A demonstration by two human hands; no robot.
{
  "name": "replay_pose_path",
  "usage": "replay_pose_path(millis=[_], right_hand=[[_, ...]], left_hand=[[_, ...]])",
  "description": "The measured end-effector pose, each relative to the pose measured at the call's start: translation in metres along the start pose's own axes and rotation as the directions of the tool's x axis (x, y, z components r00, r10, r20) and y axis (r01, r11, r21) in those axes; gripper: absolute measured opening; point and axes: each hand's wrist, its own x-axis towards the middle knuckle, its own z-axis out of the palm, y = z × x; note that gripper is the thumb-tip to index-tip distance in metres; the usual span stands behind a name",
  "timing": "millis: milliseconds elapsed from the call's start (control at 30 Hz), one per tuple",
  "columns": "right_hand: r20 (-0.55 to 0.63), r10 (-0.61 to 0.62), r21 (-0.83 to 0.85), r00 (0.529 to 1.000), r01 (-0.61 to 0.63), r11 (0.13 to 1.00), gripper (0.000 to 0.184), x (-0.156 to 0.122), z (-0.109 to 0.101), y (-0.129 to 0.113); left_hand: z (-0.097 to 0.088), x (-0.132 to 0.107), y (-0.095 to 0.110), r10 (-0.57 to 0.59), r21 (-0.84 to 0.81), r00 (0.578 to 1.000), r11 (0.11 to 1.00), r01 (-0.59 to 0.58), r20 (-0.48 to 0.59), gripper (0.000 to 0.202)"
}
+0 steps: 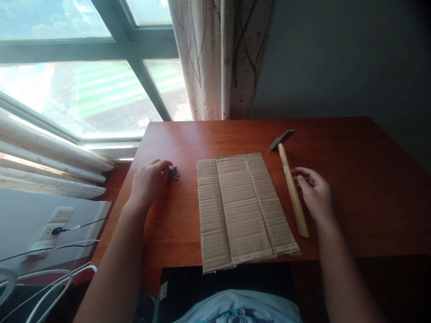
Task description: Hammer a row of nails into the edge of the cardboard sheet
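Note:
A flat piece of brown cardboard [240, 211] lies on the red-brown wooden table [353, 179], its near edge hanging over the front. Left of it sits a small pile of dark nails [173, 173]. My left hand [148, 181] rests on the table with its fingers curled over the pile, touching the nails. A hammer [291, 184] with a wooden handle and dark head lies right of the cardboard. My right hand [313, 190] hovers beside the handle, fingers loosely apart and nearly touching it, holding nothing.
A window [84, 89] and patterned curtain [218, 58] stand behind the table's far left. A grey wall [353, 58] runs along the back. Wall sockets with a plugged cable [55, 229] and white cords sit low at the left.

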Motion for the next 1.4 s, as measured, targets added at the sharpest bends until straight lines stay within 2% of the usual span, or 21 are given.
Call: replay_pose_path(millis=[200, 367, 533, 667, 800, 1133, 1300, 1400], right_hand=[[0.001, -0.004, -0.003, 1.000, 0.004, 1.000, 0.025, 0.000, 0.000, -0.001], [0.006, -0.020, -0.015, 1.000, 0.020, 1.000, 0.027, 0.000, -0.001, 0.001], [0.007, -0.030, -0.019, 1.000, 0.030, 0.999, 0.026, 0.001, -0.001, 0.002], [0.006, -0.021, -0.024, 1.000, 0.021, 0.999, 0.025, 0.001, -0.001, 0.003], [0.002, -0.020, -0.021, 1.000, 0.020, 1.000, 0.025, 0.001, 0.000, 0.001], [0.006, -0.020, -0.016, 1.000, 0.020, 1.000, 0.025, 0.001, -0.001, 0.003], [0.006, -0.027, -0.024, 1.000, 0.027, 0.999, 0.026, 0.001, -0.001, 0.004], [0.005, -0.027, -0.032, 1.000, 0.027, 0.999, 0.026, 0.000, -0.001, 0.004]], left_hand=[[0.004, 0.004, -0.003, 0.018, -0.046, 1.000, 0.999, -0.018, -0.002, 0.031], [0.003, -0.007, -0.005, 0.021, -0.121, 0.999, 0.992, -0.024, -0.027, 0.036], [0.007, -0.019, -0.016, 0.114, -0.217, 0.992, 0.969, -0.121, -0.043, 0.047], [0.011, -0.022, -0.019, 0.133, -0.222, 0.988, 0.964, -0.148, -0.084, 0.036], [0.012, -0.022, -0.015, 0.096, -0.195, 0.989, 0.974, -0.116, -0.110, 0.030], [0.014, -0.022, -0.010, 0.071, -0.160, 0.992, 0.983, -0.087, -0.103, 0.031], [0.015, -0.021, 0.006, 0.000, -0.119, 0.992, 0.993, -0.015, -0.129, 0.038], [0.017, -0.013, 0.017, -0.004, -0.071, 0.989, 0.997, -0.006, -0.148, 0.044]])
